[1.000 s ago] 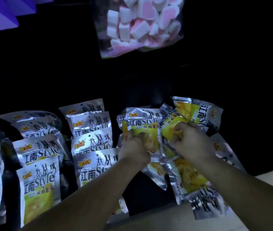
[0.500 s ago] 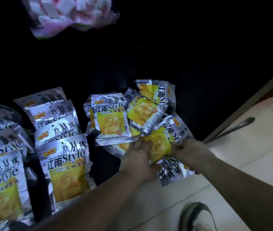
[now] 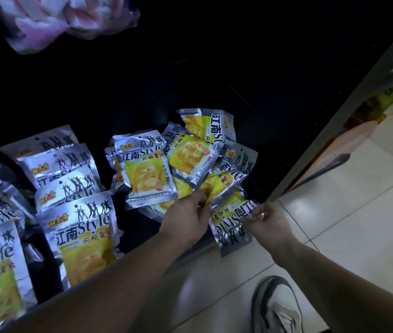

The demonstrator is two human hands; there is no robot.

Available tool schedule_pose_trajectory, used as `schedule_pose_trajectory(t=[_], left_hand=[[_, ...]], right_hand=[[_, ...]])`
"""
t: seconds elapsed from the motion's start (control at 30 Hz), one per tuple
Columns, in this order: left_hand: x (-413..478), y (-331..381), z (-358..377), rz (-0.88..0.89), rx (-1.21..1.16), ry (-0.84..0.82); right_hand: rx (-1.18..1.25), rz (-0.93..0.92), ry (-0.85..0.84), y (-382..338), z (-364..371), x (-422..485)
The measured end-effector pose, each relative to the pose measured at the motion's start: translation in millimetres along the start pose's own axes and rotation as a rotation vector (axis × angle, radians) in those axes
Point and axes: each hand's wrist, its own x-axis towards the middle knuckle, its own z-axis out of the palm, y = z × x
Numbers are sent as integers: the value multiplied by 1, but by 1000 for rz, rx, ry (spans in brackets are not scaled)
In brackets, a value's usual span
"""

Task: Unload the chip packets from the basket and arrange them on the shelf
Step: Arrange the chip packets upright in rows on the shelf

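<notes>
Several silver and yellow chip packets lie in a loose pile (image 3: pixel 147 171) on the dark shelf (image 3: pixel 142 92). More packets stand in neat overlapping rows (image 3: pixel 82 224) to the left. My left hand (image 3: pixel 186 217) pinches the lower edge of packets in the pile. My right hand (image 3: pixel 267 219) grips an upside-down packet (image 3: pixel 231 227) that hangs over the shelf's front edge. No basket is in view.
A bag of pink and white marshmallows (image 3: pixel 53 18) hangs at the top left. A grey shelf upright (image 3: pixel 334 131) runs diagonally on the right, with white floor tiles (image 3: pixel 370 224) beyond. My shoe (image 3: pixel 277 306) stands on the floor below.
The camera view swung right and down, bringing the floor and shoe into sight. Both hands moved from the middle of the pile to its front edge, right hand now holding the lowest packet.
</notes>
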Motion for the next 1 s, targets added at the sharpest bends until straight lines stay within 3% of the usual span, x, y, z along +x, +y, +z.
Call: schedule_pose_trajectory(t=[0.2, 0.4, 0.5, 0.67, 0.77, 0.87, 0.93, 1.0], left_hand=[[0, 2, -21, -45, -191, -26], [-30, 32, -40, 159, -254, -6], [-64, 52, -45, 289, -294, -1], [-106, 62, -58, 344, -7, -100], [-116, 62, -71, 387, 185, -38], [-125, 53, -79, 494, 242, 5], [-125, 47, -92, 399, 97, -31], [-116, 38, -111, 178, -138, 104]], right_hand=[[142, -138, 130, -21, -9, -32], [234, -390, 118, -70, -35, -79], [252, -418, 171, -90, -44, -96], [316, -372, 117, -104, -31, -126], [273, -409, 65, -108, -15, -140], [143, -460, 118, -114, -11, -143], [70, -447, 102, -117, -14, -140], [26, -445, 25, -121, -18, -140]])
